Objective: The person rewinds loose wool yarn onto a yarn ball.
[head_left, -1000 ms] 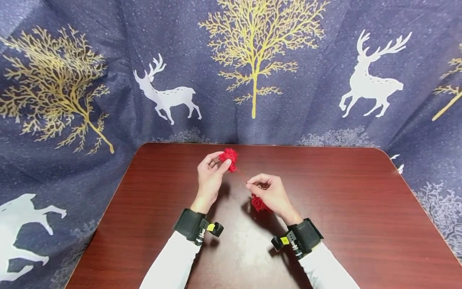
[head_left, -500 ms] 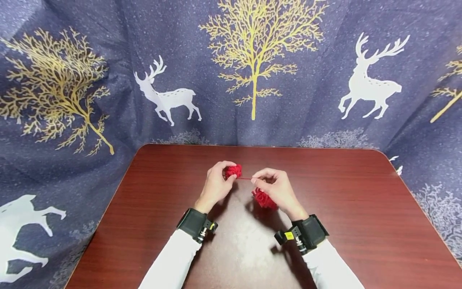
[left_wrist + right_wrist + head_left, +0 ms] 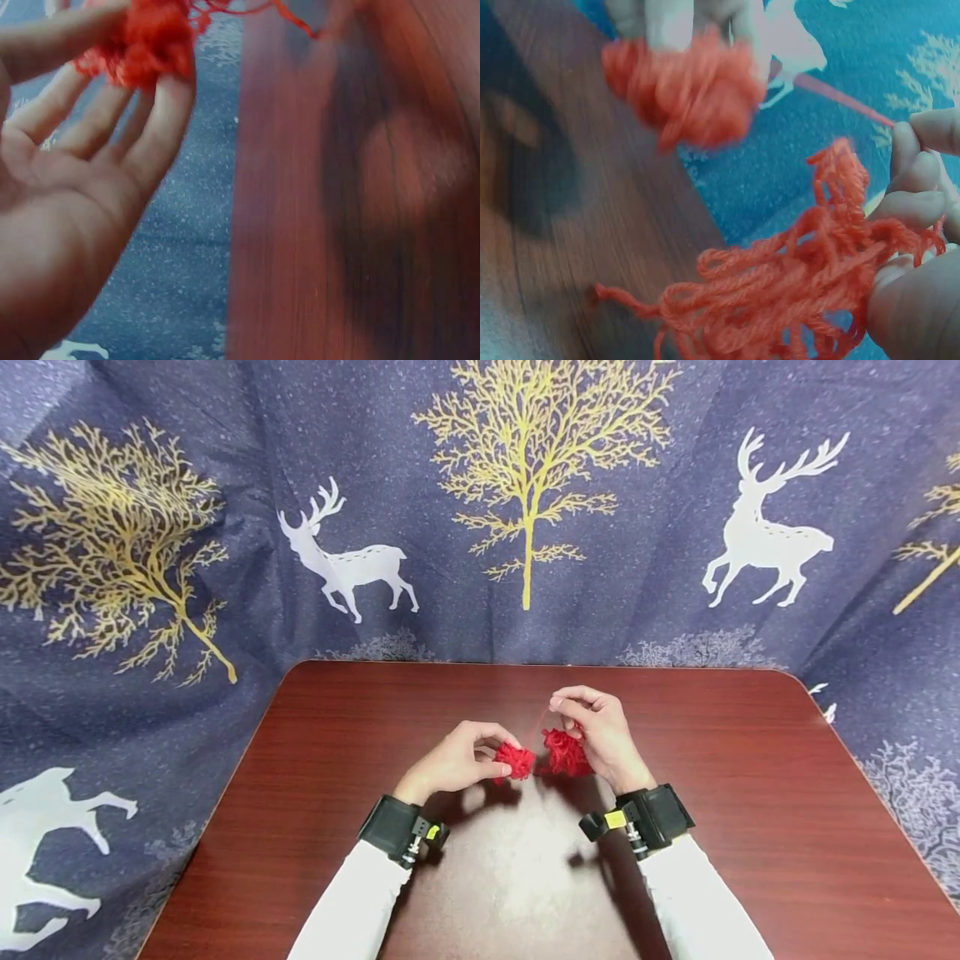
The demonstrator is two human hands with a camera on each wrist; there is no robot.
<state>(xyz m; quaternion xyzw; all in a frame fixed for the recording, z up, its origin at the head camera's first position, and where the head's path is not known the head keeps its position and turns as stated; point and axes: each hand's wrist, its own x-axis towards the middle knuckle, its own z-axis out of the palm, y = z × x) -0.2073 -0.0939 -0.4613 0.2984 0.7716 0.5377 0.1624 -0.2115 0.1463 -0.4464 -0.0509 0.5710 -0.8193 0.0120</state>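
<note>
Between the thumb and fingers of my left hand [image 3: 459, 762] is a small wound ball of red yarn [image 3: 514, 761]. In the right wrist view that ball [image 3: 686, 90] looks blurred. My right hand [image 3: 606, 732] pinches a strand of yarn [image 3: 844, 101] between thumb and index finger; the strand runs across to the ball. A looser bundle of looped red yarn [image 3: 566, 752] hangs from the same hand, under its curled fingers. Loops and one free end of this bundle [image 3: 780, 292] droop in the right wrist view. Both hands are above the table.
A reddish-brown wooden table [image 3: 360, 718] lies beneath, with a glare patch in the middle. Behind it hangs a dark blue cloth [image 3: 480, 568] printed with white deer and yellow trees. Black bands with small cameras [image 3: 435, 835] are strapped to both wrists.
The left hand has come down and right with its ball, turning it. The right hand has moved up and right with the bundle, and the strand between them now slants upward.
</note>
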